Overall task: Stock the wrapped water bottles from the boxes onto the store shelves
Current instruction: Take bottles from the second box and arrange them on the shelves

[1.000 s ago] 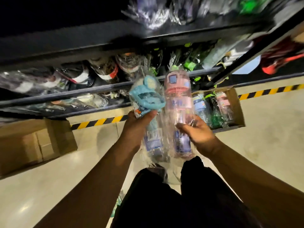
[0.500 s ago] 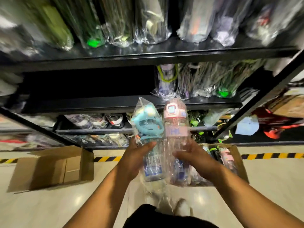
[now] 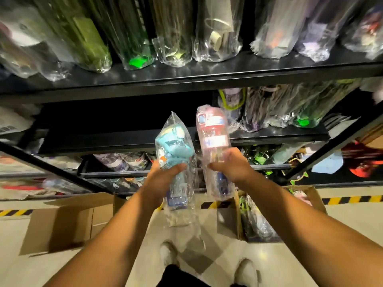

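While both of my hands are loaded, nearest things first: my shoes at 6 o'clock on the pale floor, arms reaching up and forward. Open cardboard box at 8 o'clock looks empty as far as I can see; second box at 4 o'clock has wrapped bottles left inside. Striped tape line runs along the floor at the rack's foot.

Left grip: closed around the lower body of the blue-capped wrapped bottle, thumb across the front, loose wrap tail hanging below. Right grip: closed around the middle of the pink-capped wrapped bottle, fingers over the plastic. Both bottles upright, long axis vertical with caps up, just beside each other, wraps maybe touching, can't tell. Pink sits a bit higher and further forward.

Key relation: middle shelf lies at 12 o'clock straight beyond the caps. Its left and centre stretch is dark and looks vacant; wrapped stock fills its right end at 1 o'clock. Pink bottle in the right hand is nearer that stock, so I judge it goes in first, next to the row, blue one after to its left. Bottles are already upright, so mostly a forward push and set-down.

Top shelf at 12 o'clock, farthest, crowded with wrapped bottles. Lower shelves also stocked, blurry.
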`<state>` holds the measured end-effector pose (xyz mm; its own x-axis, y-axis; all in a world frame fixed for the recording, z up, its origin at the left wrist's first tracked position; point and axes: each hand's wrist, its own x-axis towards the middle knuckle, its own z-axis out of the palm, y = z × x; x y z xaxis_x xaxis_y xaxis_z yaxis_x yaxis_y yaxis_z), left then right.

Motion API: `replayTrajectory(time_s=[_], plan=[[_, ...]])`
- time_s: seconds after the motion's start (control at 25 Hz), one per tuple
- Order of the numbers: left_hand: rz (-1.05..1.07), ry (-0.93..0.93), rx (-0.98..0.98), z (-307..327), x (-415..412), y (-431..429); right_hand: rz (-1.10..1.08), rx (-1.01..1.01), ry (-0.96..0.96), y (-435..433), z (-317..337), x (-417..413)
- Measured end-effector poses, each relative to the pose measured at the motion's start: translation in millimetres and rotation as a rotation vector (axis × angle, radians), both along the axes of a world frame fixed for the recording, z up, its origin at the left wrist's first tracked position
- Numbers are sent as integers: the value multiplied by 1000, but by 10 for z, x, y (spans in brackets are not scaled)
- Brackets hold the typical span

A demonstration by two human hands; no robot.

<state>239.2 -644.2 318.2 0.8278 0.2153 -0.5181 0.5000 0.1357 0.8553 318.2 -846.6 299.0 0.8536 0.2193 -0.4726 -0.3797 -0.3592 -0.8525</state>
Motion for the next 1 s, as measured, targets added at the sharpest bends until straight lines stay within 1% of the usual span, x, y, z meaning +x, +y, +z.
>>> replayTrajectory(time_s=[0.08,0.16,0.28,0.36,0.52,0.64,0.76,0.84,0.92,1.0], plan=[[34,50,44,-84,196,293,-45,14,-28,264,-34,188],[31,92,70,-183,366,567,-139,13,-48,511,-102,363],[-23,87,114,-376,652,922,-299,-57,-175,872,-353,623],[-16,107,82,-515,840,1067,-363,-51,-257,1061,-530,758],[-26,162,47,-709,1095,1155,-479,21,-354,1249,-756,945],[-14,181,29,-796,1198,1150,-527,33,-372,1302,-758,1048],[6,251,-8,-813,1223,1126,-538,49,-430,1308,-662,1141],[26,249,-15,-843,1241,1130,-561,91,-461,1358,-675,1219],[-12,261,9,-845,1235,1127,-606,110,-458,1424,-754,1226],[-13,212,50,-902,1265,1129,-620,107,-459,1457,-904,1285]])
